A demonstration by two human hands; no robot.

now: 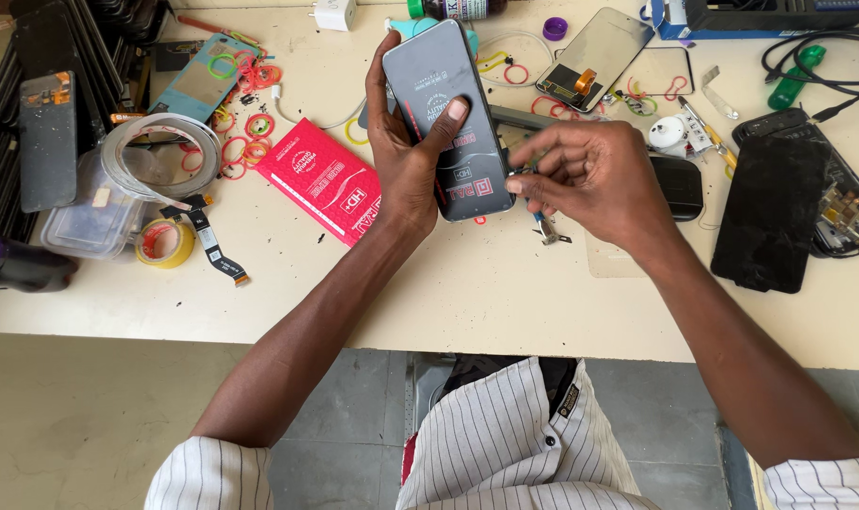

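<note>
The left hand (406, 156) clamped the phone (446, 118) above the counter (505, 293); the right hand (585, 175) pinched its edge, best peeled slowly.

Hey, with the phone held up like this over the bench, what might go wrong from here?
1. The left hand alone grips the phone in the air; a slip would likely drop it onto the table.
2. The right hand works at the phone's lower edge; an uneven pull may misalign the printed film.
3. Loose rubber bands and parts lie close, so dust or bits might get caught.
</note>
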